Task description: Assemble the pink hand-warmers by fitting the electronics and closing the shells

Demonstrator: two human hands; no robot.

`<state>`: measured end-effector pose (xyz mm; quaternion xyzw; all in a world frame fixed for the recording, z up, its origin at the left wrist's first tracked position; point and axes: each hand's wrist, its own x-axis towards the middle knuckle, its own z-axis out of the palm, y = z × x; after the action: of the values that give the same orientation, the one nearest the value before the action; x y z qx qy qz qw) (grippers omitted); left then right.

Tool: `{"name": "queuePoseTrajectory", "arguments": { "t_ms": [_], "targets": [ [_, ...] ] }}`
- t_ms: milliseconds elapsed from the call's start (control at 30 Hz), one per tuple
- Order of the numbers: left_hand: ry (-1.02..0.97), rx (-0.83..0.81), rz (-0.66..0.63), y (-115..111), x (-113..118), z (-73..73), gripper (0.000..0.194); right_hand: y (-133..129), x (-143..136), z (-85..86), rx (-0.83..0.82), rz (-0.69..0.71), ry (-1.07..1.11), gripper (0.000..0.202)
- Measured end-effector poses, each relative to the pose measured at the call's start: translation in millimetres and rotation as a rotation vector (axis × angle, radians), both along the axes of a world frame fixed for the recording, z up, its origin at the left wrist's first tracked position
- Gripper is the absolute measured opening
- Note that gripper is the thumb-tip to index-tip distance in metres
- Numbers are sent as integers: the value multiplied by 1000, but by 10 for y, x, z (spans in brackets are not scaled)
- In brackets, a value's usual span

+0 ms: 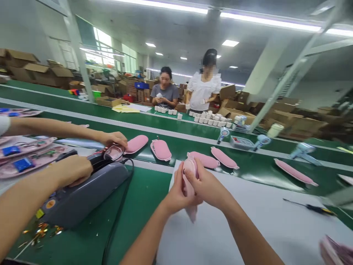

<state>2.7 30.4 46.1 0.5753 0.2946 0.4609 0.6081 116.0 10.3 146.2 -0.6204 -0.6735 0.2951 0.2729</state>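
Grn bench (149,191) w/ wht sheet (275,221), gry machine (88,191).

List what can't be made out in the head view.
Head: held pink piece, middle covered by left hand and right hand; lower tip blurred.
Head: bottom-right pink item, blurred and cut off by the frame edge.
Head: gold bits, too small to identify.
Head: far-right pink piece, cut off by right edge.

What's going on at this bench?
Above a white sheet, the person's left hand and right hand together grip a pink casing. To the left, a co-worker has one hand on a grey device and the other at a round-rimmed part. More pink casings lie ahead; a screwdriver lies to the right.
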Motion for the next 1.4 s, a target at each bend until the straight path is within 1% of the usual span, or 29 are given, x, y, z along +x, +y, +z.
{"name": "queuePoseTrajectory", "arguments": {
  "t_ms": [33,67,133,167,200,267,333,400,467,533,600,700,800,833,933,1000,1067,1133,1167,1200,1300,1400],
  "targets": [
    [-9,-35,-46,5,8,8,115,-22,80,-98,-36,0,100,53],
    [-48,-74,-125,15,22,10,110,-48,156,-205,-66,-19,192,58],
    [-160,-146,-304,38,61,0,100,-112,283,-421,-106,-114,355,64],
    [-207,-178,-374,46,83,-13,94,-148,337,-519,-112,-174,428,64],
    [-240,-212,-420,52,104,-30,88,-185,385,-606,-108,-236,489,63],
    [-277,-293,-442,57,138,-77,77,-254,475,-754,-76,-343,559,58],
    [-310,-375,-448,60,160,-125,64,-306,557,-882,-11,-431,521,53],
    [-316,-437,-475,60,173,-160,55,-341,621,-1013,102,-503,392,51],
    [-295,-470,-499,53,186,-171,52,-370,660,-1148,236,-526,234,50],
    [-269,-487,-511,40,201,-163,55,-414,685,-1267,336,-456,108,45],
    [-256,-510,-512,28,216,-149,57,-488,714,-1348,373,-332,32,39],
    [-251,-587,-490,20,228,-136,54,-635,786,-1382,360,-169,-41,40],
    [-246,-622,-509,20,225,-137,46,-732,848,-1334,296,-106,-136,48],
    [-241,-614,-530,20,222,-140,44,-735,856,-1309,278,-108,-170,45],
    [-213,-594,-608,24,209,-159,44,-667,842,-1214,270,-134,-216,18],
    [-197,-586,-624,33,198,-182,47,-607,827,-1136,277,-128,-163,18],
    [-196,-566,-614,48,186,-210,48,-584,829,-1055,257,-106,-89,15],
    [-195,-542,-607,62,178,-235,51,-610,849,-989,204,-100,-54,30],
    [-188,-530,-606,67,177,-242,52,-633,864,-968,171,-105,-48,34],
    [-179,-519,-605,68,177,-247,54,-658,879,-956,134,-115,-42,32],
    [-175,-484,-599,58,188,-240,57,-704,924,-964,37,-167,-16,17],
    [-186,-470,-609,45,195,-224,60,-708,957,-984,-24,-225,-60,12]
  ]
}}
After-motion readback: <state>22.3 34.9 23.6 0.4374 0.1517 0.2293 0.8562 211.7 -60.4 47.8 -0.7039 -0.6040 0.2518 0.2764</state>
